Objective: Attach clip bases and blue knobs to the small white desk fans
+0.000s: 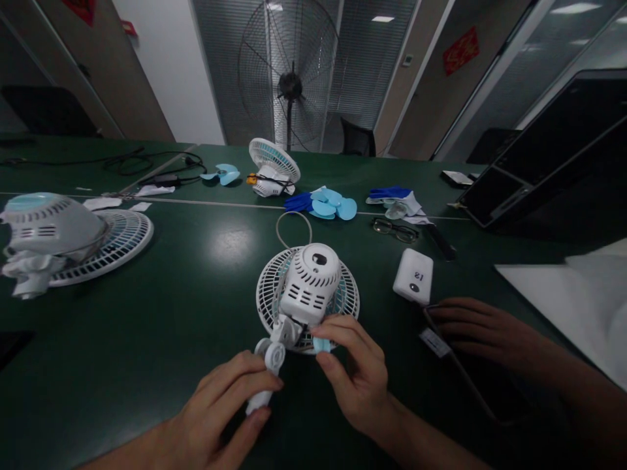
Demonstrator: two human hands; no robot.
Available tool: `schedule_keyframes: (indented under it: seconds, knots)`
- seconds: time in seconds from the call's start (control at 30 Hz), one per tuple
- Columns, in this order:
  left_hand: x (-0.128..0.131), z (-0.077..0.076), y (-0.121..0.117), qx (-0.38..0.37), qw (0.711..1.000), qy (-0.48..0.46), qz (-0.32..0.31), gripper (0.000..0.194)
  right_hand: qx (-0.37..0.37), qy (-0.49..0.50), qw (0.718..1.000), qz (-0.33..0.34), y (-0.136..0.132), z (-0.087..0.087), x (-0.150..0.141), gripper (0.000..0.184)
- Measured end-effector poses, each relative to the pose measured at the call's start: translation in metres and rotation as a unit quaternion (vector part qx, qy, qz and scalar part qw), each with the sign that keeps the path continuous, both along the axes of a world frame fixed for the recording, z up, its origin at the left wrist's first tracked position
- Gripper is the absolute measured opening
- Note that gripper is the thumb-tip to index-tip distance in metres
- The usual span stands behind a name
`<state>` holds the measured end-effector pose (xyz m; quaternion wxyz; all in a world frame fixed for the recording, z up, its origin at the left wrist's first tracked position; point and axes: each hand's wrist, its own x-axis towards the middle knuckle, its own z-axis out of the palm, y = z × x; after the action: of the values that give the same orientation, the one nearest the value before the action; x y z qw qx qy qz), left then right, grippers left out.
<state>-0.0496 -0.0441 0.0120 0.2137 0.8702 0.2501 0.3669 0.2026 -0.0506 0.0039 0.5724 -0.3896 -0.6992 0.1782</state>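
White fan (306, 294) is gripped at its lower end: the white stem (259, 399) is clamped between the thumb and fingers of the left hand (228, 395), at the fan's 7 o'clock. A light-blue piece (322, 344) is pinched by the right hand (357, 378), towards 5 o'clock. The stem is probably best steadied lightly, so that the joint (274, 356) is not twisted and the grille (267, 294) is not rocked. The blue piece seems best handled by its edges, with even, gentle pressure; what lies behind the fingers cannot be made out. The cable (294, 214), looped out at 11 o'clock, should be left unpulled.

The fan is laid face down on the green table (196, 339), just below the view's centre. Its rounded housing (313, 277) is turned upward, pierced by slots and marked by a dark oval; pale blue is glimpsed through the grille.
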Motion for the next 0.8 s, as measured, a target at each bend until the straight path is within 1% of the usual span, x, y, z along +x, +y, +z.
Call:
schedule_keyframes:
  seconds: [0.13,0.27,0.37,0.47,0.5,0.57,0.67,0.73,0.8]
  knots:
    - [0.004,0.001,0.003,-0.027,0.999,0.013,-0.022,0.043,0.004,0.005,1.0,0.002,0.0,0.002,0.0,0.026]
    - [0.007,0.001,0.007,-0.039,0.999,0.017,-0.01,0.044,0.02,0.002,1.0,0.013,0.001,0.003,-0.001,0.029]
    - [0.011,-0.002,0.006,-0.051,0.998,0.004,0.023,0.04,0.027,-0.001,0.999,0.018,0.002,0.003,-0.003,0.032]
    - [0.016,-0.006,0.003,-0.116,0.989,-0.055,0.071,0.036,0.04,0.0,0.999,0.019,0.004,0.004,-0.004,0.033]
    - [0.018,-0.007,0.002,-0.143,0.983,-0.081,0.076,0.035,0.046,0.0,0.999,0.017,0.004,0.004,-0.005,0.033]
    - [0.02,-0.01,0.001,-0.197,0.969,-0.131,0.066,0.032,0.058,-0.005,0.998,0.011,0.005,0.005,-0.005,0.032]
    - [0.022,-0.013,0.003,-0.291,0.936,-0.191,0.053,0.024,0.059,-0.013,0.998,0.002,0.006,0.004,-0.004,0.032]
    - [0.023,-0.015,0.006,-0.359,0.906,-0.218,0.047,0.027,0.051,-0.023,0.998,0.003,0.006,0.004,-0.004,0.032]
    - [0.023,-0.016,0.01,-0.415,0.88,-0.229,0.04,0.035,0.047,-0.036,0.998,0.007,0.006,0.003,-0.004,0.033]
